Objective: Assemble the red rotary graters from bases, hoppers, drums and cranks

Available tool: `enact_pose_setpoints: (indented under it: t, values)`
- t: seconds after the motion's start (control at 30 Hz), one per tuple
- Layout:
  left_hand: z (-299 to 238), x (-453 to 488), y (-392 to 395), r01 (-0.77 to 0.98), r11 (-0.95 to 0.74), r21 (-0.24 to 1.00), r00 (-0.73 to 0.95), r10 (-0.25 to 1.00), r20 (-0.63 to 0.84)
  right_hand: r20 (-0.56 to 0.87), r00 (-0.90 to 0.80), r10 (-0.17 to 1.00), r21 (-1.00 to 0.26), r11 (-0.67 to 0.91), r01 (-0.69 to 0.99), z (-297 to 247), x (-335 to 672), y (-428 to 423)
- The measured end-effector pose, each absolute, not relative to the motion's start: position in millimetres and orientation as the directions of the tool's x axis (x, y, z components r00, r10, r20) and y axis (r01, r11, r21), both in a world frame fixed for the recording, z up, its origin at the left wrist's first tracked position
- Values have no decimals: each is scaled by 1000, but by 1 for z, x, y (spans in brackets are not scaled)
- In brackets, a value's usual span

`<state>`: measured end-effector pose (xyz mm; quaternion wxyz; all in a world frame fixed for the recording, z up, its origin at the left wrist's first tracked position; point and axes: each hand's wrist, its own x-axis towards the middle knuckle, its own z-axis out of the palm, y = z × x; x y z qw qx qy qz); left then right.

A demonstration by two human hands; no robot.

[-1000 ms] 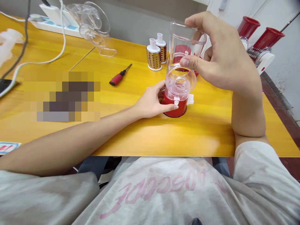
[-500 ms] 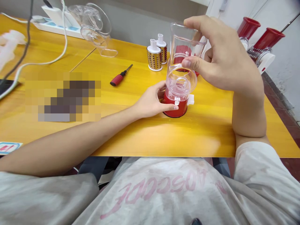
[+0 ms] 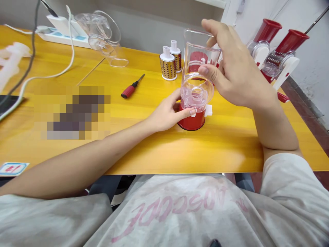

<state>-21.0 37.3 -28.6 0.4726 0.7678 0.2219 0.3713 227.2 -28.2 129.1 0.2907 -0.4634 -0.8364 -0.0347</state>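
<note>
- The right hand (image 3: pixel 239 81) is pinching the clear housing (image 3: pixel 197 90), with its fingers (image 3: pixel 208 71) closed on the chute walls. The housing is sitting tilted on top of the red base (image 3: pixel 191 120), directly below those fingers.
- The left hand (image 3: pixel 166 115) is wrapping its fingers (image 3: pixel 189 112) narrowly around the red base, pressing it onto the surface (image 3: pixel 218 144).
- The housing's round collar is looking slightly off-centre over the base. Pushing or twisting while it is skewed could be jamming the fit or stressing the thin clear plastic.
- The right grip is sitting high on smooth plastic, so a slip could be sending the housing toppling toward the grater drums (image 3: pixel 168 65) just beyond the fingers.
- The left thumb is lying right at the seam between collar and base, where it could be getting pinched.
- If the left fingers are loosening, the base may be sliding or spinning on the glossy surface.
- The white tab (image 3: pixel 209 109), on the base's side away from the left fingers, could be snagging.
</note>
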Motion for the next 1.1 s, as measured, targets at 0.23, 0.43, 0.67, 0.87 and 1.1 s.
enact_pose_setpoints:
  t: [0.23, 0.43, 0.67, 0.87, 1.1]
  values:
    - [-19, -25, 40, -9, -435, 900, 654, 679, 334, 440, -460, 771, -275, 603, 749, 118, 267, -54]
    - [-19, -26, 44, -6, -435, 901, 663, 673, 329, 549, -98, 830, -263, 283, 922, 45, 374, -85]
    - [-27, -29, 49, 68, -475, 878, 665, 677, 314, 717, 304, 627, -433, 59, 900, 19, 459, -94]
    - [-34, -30, 52, 92, -493, 865, 658, 682, 318, 623, 434, 651, -644, 112, 757, 18, 500, -97]
    - [-37, -29, 54, 68, -486, 871, 654, 681, 329, 371, 355, 858, -431, -179, 884, 2, 493, -97]
